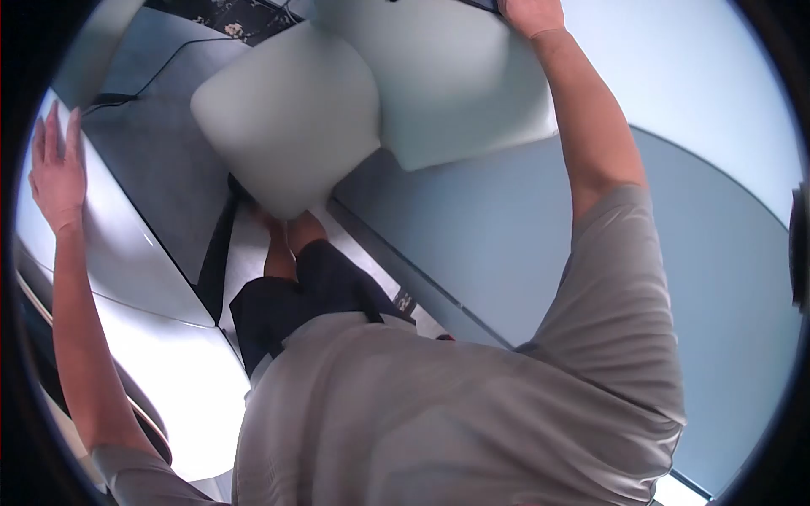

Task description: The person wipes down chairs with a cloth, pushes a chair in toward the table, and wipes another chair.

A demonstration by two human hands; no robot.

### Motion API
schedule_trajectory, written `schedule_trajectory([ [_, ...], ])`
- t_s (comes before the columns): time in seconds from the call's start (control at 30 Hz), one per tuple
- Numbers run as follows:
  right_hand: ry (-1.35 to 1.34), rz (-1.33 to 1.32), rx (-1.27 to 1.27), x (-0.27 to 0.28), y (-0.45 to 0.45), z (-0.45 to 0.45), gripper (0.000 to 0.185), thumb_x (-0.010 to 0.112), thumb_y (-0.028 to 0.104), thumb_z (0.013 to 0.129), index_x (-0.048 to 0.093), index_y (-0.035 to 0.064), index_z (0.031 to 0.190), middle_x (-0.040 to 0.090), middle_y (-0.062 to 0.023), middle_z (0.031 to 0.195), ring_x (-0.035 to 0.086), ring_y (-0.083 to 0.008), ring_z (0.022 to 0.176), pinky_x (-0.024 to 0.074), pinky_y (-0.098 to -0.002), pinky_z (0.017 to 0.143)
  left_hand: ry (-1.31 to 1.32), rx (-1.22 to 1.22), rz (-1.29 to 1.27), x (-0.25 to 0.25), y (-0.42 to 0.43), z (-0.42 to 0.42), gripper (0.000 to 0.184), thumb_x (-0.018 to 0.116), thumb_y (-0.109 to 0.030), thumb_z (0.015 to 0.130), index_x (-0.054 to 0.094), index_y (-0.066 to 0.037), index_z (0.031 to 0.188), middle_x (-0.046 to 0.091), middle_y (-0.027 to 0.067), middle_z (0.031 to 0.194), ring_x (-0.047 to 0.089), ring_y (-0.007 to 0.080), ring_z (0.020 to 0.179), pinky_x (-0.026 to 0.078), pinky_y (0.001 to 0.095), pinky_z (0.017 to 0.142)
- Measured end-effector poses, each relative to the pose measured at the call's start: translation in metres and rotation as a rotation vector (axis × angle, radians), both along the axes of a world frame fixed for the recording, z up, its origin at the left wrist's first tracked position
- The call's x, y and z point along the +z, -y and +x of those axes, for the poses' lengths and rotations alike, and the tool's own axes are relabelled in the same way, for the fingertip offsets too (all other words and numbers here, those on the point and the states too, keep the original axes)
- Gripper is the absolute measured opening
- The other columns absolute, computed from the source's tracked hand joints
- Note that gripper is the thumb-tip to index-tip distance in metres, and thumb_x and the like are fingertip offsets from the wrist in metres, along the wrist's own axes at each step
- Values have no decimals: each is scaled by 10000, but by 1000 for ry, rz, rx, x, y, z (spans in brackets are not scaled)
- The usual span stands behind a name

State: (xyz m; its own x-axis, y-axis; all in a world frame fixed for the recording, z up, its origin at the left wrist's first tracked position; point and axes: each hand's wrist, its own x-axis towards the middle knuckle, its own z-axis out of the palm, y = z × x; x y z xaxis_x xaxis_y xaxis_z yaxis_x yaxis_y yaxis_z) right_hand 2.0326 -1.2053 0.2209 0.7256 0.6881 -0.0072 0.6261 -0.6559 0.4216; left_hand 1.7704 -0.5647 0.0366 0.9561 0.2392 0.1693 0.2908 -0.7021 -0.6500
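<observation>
My left hand (pixel 59 181) lies with its fingers stretched out on a glossy white surface (pixel 126 228) at the left. At the top edge of the view is my right hand (pixel 533 15), beside the upper corner of a large pale, rounded, padded piece (pixel 464 93). A dark edge shows next to its fingers, which are mostly cut off by the frame, so I cannot tell what they hold. A second pale padded piece (pixel 291 110) adjoins the first, in front of my legs. Together they look like parts of a chair.
A grey floor (pixel 143 160) carries a thin black cable (pixel 164 67) at upper left. A blue-grey panel (pixel 472 228) stands to the right, with a pale surface (pixel 709 76) beyond it. A dark slanting support (pixel 221 244) is near my feet.
</observation>
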Motion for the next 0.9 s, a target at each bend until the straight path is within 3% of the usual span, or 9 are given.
schedule_trajectory([
  [0.07,92,-61,53,4,18,-19,693,566,45,917,343,9,1571,305,-180,1659,255,-384,1542,248,-451,1274,-161,-191,162,-14,-28,-2,481,442,-411,1106,363,-470,1577,458,20,1607,498,244,1438,438,525,1159],
  [0.1,89,-76,57,8,34,-32,693,566,45,917,343,9,1571,305,-180,1659,255,-384,1542,248,-451,1274,-42,-286,84,-45,-59,-3,536,478,-262,1108,347,-483,1579,453,5,1610,551,242,1390,486,480,1124],
  [0.23,-110,183,-36,9,115,-109,776,561,-96,791,420,31,1544,356,-201,1630,342,-444,1490,321,-475,1235,80,-207,-82,-56,-49,-5,523,433,-392,1079,334,-484,1584,458,20,1607,529,256,1410,433,513,1151],
  [0.4,-149,86,-51,24,143,-172,798,553,-108,773,432,55,1545,341,-182,1649,335,-444,1498,299,-539,1234,172,-137,-192,-52,-36,-3,556,375,-555,1042,318,-485,1591,465,39,1604,501,274,1435,366,553,1184],
  [0.6,-159,-131,-171,37,120,-152,841,736,71,777,422,91,1557,369,-126,1647,337,-390,1516,296,-521,1237,226,-85,-262,-46,-28,-2,656,307,-749,998,299,-486,1599,473,62,1599,467,295,1464,286,602,1225],
  [0.7,-70,-99,-49,28,97,-101,877,781,116,766,416,96,1563,376,-129,1642,342,-377,1515,304,-525,1231,399,-83,-313,-42,-23,0,644,309,-740,1003,316,-484,1593,467,24,1606,465,274,1467,296,567,1232],
  [0.8,-45,51,85,19,58,-37,764,684,-10,815,444,55,1537,400,-146,1625,365,-393,1501,368,-485,1206,249,-99,-246,-49,-34,0,572,296,-637,1047,274,-495,1600,468,40,1604,491,276,1444,358,525,1197],
  [0.83,-59,-29,-20,31,19,-31,704,564,-17,898,344,3,1567,283,-200,1662,249,-393,1543,248,-439,1280,180,-100,-199,-56,-41,-3,552,292,-603,1061,260,-499,1602,468,45,1603,499,277,1436,379,511,1185],
  [0.9,-57,-19,14,25,26,-23,710,566,-33,887,346,-4,1562,275,-207,1663,259,-399,1539,257,-425,1280,42,-81,-110,-65,-55,-3,519,283,-534,1090,233,-506,1606,469,56,1601,517,279,1421,421,483,1162],
])
